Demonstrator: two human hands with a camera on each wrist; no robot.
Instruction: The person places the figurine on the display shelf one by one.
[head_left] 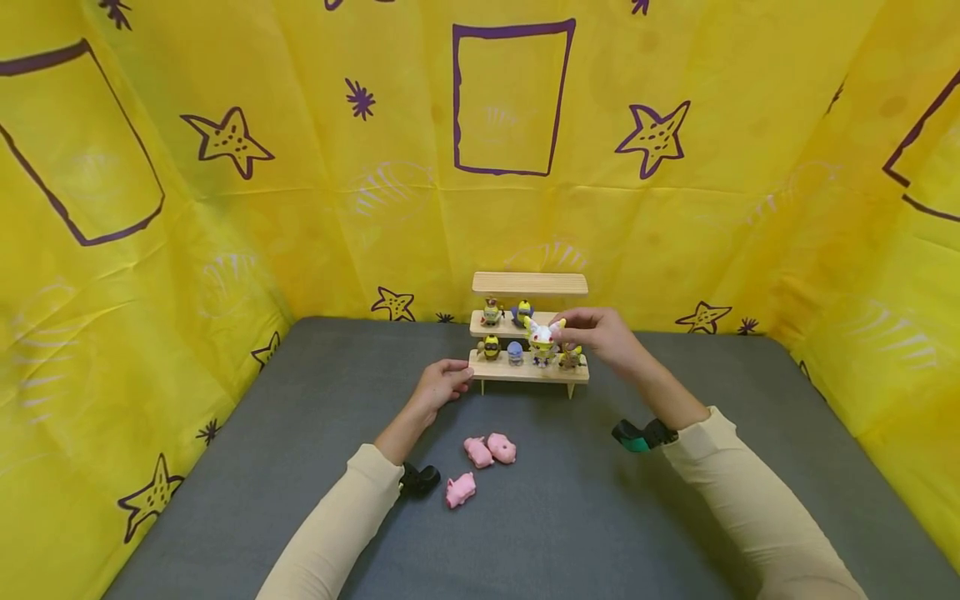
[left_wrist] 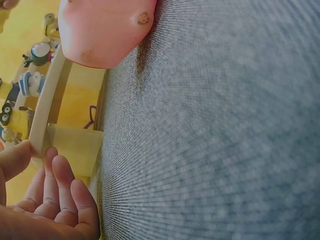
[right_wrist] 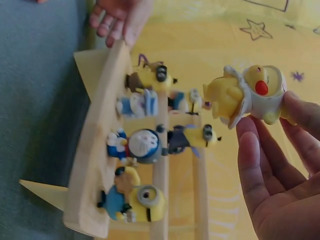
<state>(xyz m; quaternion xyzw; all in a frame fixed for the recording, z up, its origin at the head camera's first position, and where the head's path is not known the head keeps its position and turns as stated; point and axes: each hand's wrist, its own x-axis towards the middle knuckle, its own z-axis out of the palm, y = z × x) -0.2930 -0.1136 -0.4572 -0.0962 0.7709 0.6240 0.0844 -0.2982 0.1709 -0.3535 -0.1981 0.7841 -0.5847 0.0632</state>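
A three-tier wooden display shelf (head_left: 528,369) stands at the back of the table. My left hand (head_left: 441,386) pinches the left end of its lowest board, thumb on top and fingers beneath in the left wrist view. In my right hand (head_left: 609,340) a yellow-and-white toy figurine (right_wrist: 267,95) is held between thumb and fingers, in front of the middle tier. On the lowest board stand a one-eyed minion figurine (right_wrist: 150,197), a blue-and-white cat figurine (right_wrist: 142,145), a small pale-blue figurine (right_wrist: 135,103) and a goggled minion figurine (right_wrist: 150,78). Two more figurines (head_left: 522,312) occupy the middle tier.
Three pink pig toys (head_left: 478,452) lie on the grey tabletop (head_left: 585,500) in front of the shelf. One pink pig (left_wrist: 107,32) looms large in the left wrist view. The top board (head_left: 529,283) rises behind. Yellow patterned cloth (head_left: 405,225) encloses the back and sides.
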